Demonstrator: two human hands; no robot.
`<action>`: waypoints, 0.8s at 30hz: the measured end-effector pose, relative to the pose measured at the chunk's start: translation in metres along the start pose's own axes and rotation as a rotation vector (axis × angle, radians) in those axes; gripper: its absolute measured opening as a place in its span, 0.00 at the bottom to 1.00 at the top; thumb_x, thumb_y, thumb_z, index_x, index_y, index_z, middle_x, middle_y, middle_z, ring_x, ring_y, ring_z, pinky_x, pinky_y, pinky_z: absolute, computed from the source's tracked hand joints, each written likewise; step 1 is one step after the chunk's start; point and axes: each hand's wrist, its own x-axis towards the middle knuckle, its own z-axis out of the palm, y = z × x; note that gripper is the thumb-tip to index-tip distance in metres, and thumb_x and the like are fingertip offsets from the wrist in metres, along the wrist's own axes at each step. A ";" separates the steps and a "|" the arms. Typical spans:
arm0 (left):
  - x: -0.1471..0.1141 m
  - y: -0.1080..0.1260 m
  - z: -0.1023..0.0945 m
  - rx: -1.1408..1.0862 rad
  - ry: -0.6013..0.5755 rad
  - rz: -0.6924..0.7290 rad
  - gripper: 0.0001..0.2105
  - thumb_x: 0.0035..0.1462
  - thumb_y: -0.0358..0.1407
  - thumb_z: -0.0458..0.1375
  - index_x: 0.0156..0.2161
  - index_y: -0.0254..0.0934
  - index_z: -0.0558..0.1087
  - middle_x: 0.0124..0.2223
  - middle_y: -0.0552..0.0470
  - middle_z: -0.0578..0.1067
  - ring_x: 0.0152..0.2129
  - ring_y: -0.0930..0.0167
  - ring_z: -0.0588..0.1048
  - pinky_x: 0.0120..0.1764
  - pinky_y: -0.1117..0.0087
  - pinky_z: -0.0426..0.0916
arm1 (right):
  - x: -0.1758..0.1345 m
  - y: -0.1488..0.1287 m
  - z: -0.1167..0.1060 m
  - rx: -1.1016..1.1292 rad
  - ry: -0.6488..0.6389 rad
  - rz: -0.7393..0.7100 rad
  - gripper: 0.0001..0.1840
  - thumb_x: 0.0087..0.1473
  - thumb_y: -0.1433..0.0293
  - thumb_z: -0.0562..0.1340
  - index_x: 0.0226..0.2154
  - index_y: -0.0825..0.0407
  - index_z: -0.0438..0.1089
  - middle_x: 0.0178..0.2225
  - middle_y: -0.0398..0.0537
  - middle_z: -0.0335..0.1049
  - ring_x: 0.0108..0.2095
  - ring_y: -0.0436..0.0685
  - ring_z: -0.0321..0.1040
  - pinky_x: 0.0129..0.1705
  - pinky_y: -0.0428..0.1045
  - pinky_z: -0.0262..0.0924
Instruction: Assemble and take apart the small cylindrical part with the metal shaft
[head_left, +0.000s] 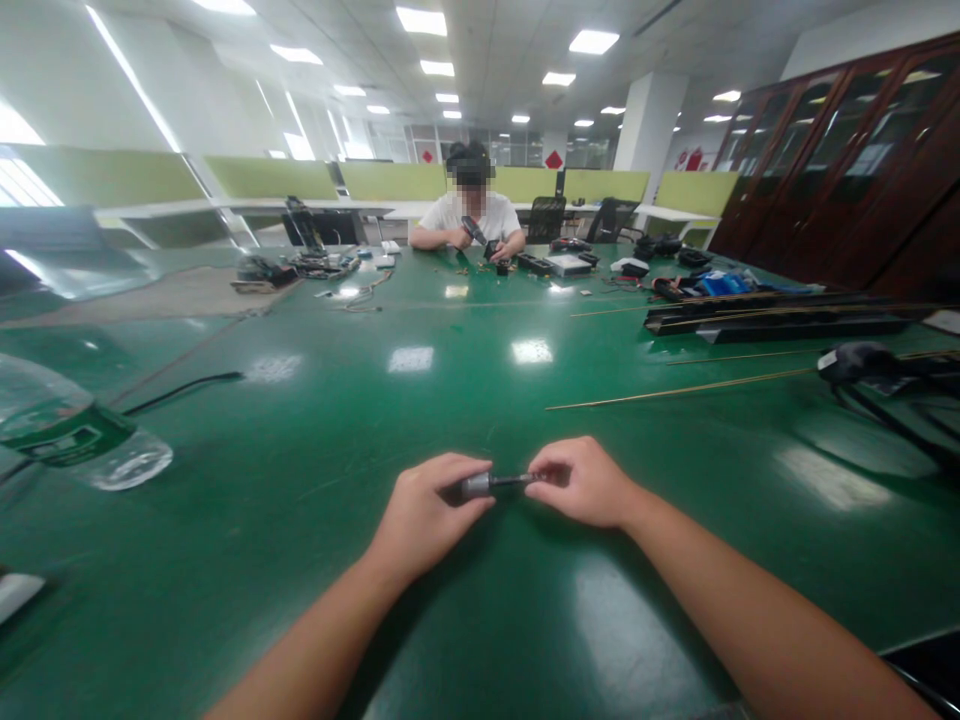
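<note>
Just above the green tabletop, a screwdriver (478,485) with a grey barrel-like handle and a thin dark shaft lies level between my two hands. My left hand (429,508) is closed around the handle, thumb and fingers on either side. At the other end, my right hand (583,482) pinches the tip of the shaft between thumb and forefinger. The very end of the tip is partly hidden by those fingers, so I cannot make out its shape.
A clear plastic bottle (124,455) lies on its side at the left, near a black cable (187,390). Thin brass-coloured rods (675,389) and black metal channels (780,318) lie at the right, by a black strapped device (862,365). Across the green table (337,370), a person (469,215) handles a tool.
</note>
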 end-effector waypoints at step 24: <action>-0.003 0.004 -0.041 -0.591 0.402 -0.637 0.35 0.46 0.43 0.70 0.59 0.40 0.65 0.45 0.46 0.79 0.47 0.63 0.77 0.59 0.56 0.65 | 0.003 -0.001 -0.011 0.177 0.005 0.073 0.22 0.61 0.66 0.55 0.17 0.53 0.62 0.16 0.39 0.59 0.20 0.48 0.57 0.26 0.44 0.49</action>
